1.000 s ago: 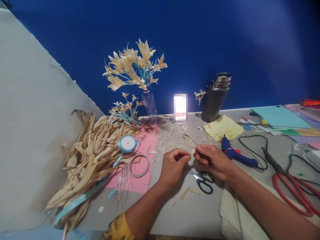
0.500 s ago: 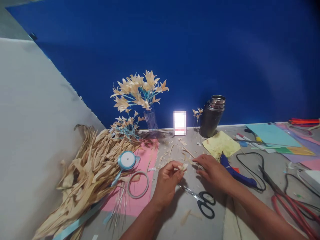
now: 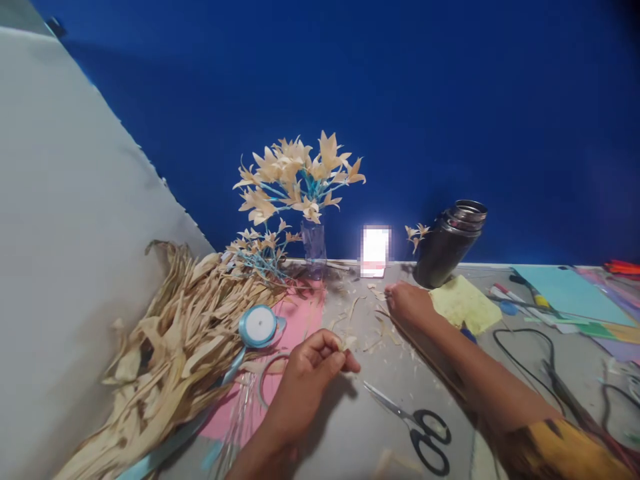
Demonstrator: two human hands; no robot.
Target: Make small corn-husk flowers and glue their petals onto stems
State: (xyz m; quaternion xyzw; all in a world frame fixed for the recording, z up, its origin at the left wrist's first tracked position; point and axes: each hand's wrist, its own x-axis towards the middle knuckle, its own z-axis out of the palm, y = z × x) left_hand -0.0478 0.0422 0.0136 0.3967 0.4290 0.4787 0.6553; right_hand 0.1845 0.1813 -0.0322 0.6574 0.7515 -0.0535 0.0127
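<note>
My left hand [image 3: 310,363] is closed in a pinch on a small pale husk piece [image 3: 347,342] above the grey table. My right hand [image 3: 409,303] reaches forward among husk scraps [image 3: 373,330] near the middle of the table, its fingers curled down on them; what they grip is hidden. Black-handled scissors [image 3: 417,427] lie on the table between my forearms. A pile of dried corn husks [image 3: 175,347] lies at the left.
A vase of husk flowers [image 3: 303,180] stands at the back, a dark steel flask [image 3: 447,243] to its right. A blue ribbon spool [image 3: 257,325], a tape ring and pink paper [image 3: 300,320] lie left of centre. Yellow paper [image 3: 463,303], markers, cables and coloured sheets crowd the right.
My right hand left the left hand and reached forward to the scraps at the back. The left hand kept its pinch on the husk piece. The view shifted left.
</note>
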